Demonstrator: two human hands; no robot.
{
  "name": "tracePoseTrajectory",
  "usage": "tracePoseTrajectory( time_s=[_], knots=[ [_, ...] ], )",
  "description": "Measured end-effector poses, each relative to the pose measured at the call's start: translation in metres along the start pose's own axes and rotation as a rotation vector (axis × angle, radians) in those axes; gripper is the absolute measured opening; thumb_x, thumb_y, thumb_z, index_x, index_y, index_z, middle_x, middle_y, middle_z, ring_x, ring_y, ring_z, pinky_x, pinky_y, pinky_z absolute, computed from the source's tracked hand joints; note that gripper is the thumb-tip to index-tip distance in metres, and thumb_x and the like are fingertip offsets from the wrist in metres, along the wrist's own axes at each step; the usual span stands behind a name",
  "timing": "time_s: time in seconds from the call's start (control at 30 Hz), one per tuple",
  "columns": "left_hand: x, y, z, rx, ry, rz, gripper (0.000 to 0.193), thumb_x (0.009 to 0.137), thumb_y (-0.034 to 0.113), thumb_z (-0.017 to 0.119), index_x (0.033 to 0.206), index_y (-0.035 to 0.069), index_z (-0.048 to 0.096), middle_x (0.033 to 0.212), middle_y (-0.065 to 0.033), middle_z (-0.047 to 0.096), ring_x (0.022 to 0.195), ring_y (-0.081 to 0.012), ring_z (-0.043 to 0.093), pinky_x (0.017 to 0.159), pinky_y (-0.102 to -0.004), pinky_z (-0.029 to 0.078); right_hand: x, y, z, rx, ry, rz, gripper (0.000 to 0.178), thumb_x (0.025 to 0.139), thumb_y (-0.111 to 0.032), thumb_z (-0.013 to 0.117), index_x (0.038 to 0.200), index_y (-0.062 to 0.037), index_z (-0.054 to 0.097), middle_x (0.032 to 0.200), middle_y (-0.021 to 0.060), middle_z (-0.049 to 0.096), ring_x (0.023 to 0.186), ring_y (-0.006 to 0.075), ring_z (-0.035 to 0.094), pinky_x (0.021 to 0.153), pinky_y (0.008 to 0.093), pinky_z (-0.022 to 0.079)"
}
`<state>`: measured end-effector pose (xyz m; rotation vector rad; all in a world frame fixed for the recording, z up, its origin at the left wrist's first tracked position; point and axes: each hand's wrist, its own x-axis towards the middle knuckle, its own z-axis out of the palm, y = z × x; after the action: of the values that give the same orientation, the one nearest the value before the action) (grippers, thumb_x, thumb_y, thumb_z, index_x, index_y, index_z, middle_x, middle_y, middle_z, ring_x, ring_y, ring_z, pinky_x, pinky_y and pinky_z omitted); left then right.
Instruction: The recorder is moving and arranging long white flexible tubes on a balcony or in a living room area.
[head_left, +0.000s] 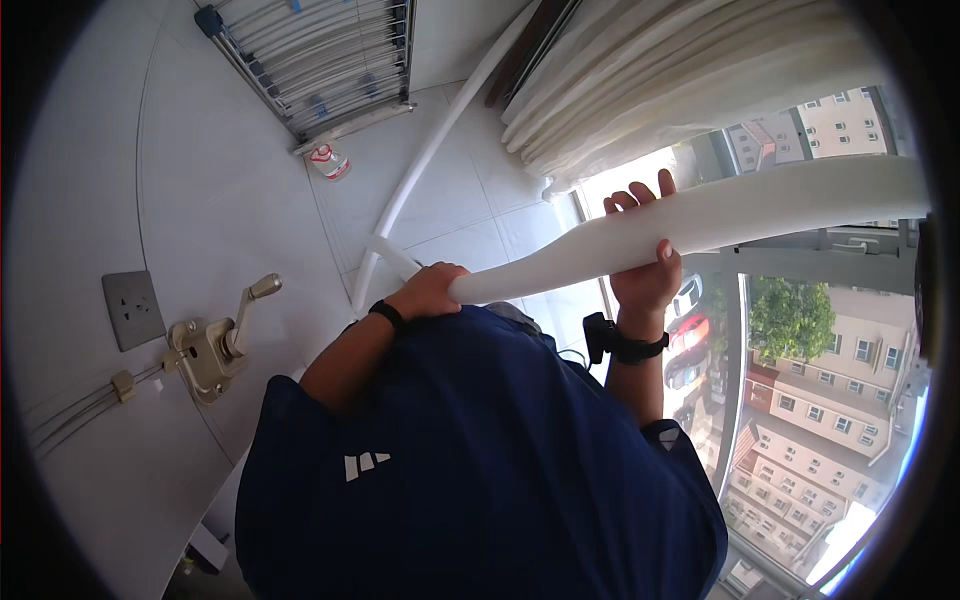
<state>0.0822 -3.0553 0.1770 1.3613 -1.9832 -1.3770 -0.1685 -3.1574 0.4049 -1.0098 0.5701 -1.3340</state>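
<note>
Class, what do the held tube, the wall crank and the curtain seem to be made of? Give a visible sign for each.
Tube: probably plastic or foam, matt to satin; its white surface is smooth and even.
Crank: likely metal, plated or painted; bright highlights on its beige body.
Curtain: cloth, matt; it hangs in soft folds. Fibre unclear.
</note>
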Motion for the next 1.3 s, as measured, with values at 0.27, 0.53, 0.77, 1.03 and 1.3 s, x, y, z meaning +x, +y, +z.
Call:
tracePoseTrajectory(
  time_s=[0.27, 0.53, 0.77, 1.03, 1.3],
  knots=[
    [0.084, -0.02, -0.099, 0.203, 0.436, -0.22, 0.048, 0.073, 0.023, 0.074, 0.118, 0.01, 0.06, 0.103, -0.0103, 0.063, 0.098, -0.0308, 0.064, 0.085, -0.0421, 0.052, 0.208, 0.026, -0.022, -0.266, 0.174, -0.067, 0.072, 0.087, -0.015, 0.07, 0.147, -0.003, 0.032, 0.136, 0.0211, 0.049, 0.124, 0.0348, 0.052, 0.106, 0.0481, 0.042],
    [0.188, -0.106, -0.116, -0.001, 0.845, -0.666, 0.069, 0.077, 0.011, 0.07, 0.14, 0.004, 0.043, 0.139, -0.0209, 0.048, 0.129, -0.0378, 0.048, 0.107, -0.0439, 0.043, 0.46, 0.159, -0.099, -0.637, -0.038, 0.398, 0.045, 0.078, -0.004, 0.076, 0.118, -0.0037, 0.057, 0.112, 0.0088, 0.061, 0.1, 0.0199, 0.059, 0.088, 0.035, 0.05],
    [0.155, -0.132, 0.015, -0.651, 0.894, -1.2, 0.046, 0.081, 0.023, 0.069, 0.123, 0.004, 0.061, 0.114, -0.0176, 0.069, 0.108, -0.0339, 0.065, 0.095, -0.0402, 0.05, 0.602, 0.332, -0.183, -0.469, -0.033, 0.747, 0.045, 0.083, 0.009, 0.067, 0.122, -0.01, 0.055, 0.116, 0.0086, 0.061, 0.108, 0.0225, 0.062, 0.095, 0.043, 0.057],
    [0.078, -0.021, 0.151, -1.15, 1.065, -1.631, 0.04, 0.084, 0.015, 0.064, 0.122, 0.003, 0.061, 0.103, -0.0099, 0.069, 0.08, -0.0208, 0.068, 0.068, -0.035, 0.052, 0.613, 0.421, -0.219, -0.32, 0.128, 0.906, 0.049, 0.098, -0.014, 0.058, 0.141, -0.002, 0.038, 0.141, 0.0154, 0.044, 0.138, 0.0336, 0.038, 0.112, 0.0517, 0.034],
    [0.088, 0.037, 0.237, -1.469, 1.422, -1.464, 0.044, 0.086, 0.019, 0.062, 0.127, 0.004, 0.058, 0.106, -0.0105, 0.068, 0.085, -0.0213, 0.067, 0.073, -0.0358, 0.05, 0.529, 0.428, -0.194, -0.477, -0.081, 1.191, 0.061, 0.104, -0.033, 0.049, 0.152, -0.0062, 0.023, 0.155, 0.0145, 0.032, 0.142, 0.0377, 0.034, 0.114, 0.0528, 0.033]
  ],
)
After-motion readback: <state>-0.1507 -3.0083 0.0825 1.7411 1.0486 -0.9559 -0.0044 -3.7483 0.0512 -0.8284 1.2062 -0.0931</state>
